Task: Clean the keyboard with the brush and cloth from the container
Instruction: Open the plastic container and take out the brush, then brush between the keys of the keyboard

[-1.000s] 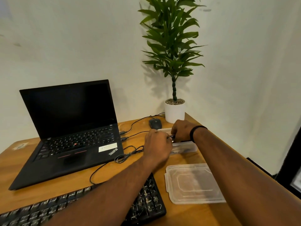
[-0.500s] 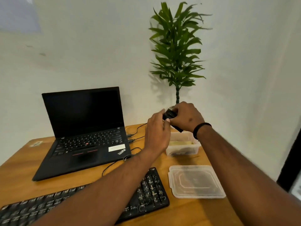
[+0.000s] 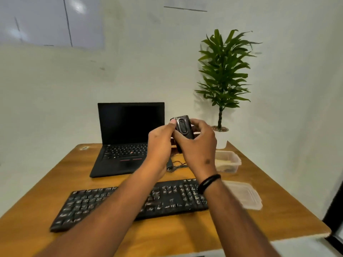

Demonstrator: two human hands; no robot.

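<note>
Head cam only, so just 1 view to go on. Both hands are up in front of the laptop holding the brush, a chunky black plastic thing with a rounded, glossy casing. The right hand wraps its fingers round the lower body, and the left hand pinches the top edge with the thumb pressed on it. Looks to me like it's being opened or extended, can't see bristles yet.

What could go wrong: that smooth shell is held high over the desk, so a slip while prying would drop it onto the keyboard or the laptop. Forcing the slider could also snap it.

The keyboard is flat, black and matte with worn white legends, lying right below the arms. The container is clear, thin plastic, sitting open to the right with something pale inside, probably the cloth, too blurry to tell. Its lid lies flat, just beside the keyboard's right end.
</note>
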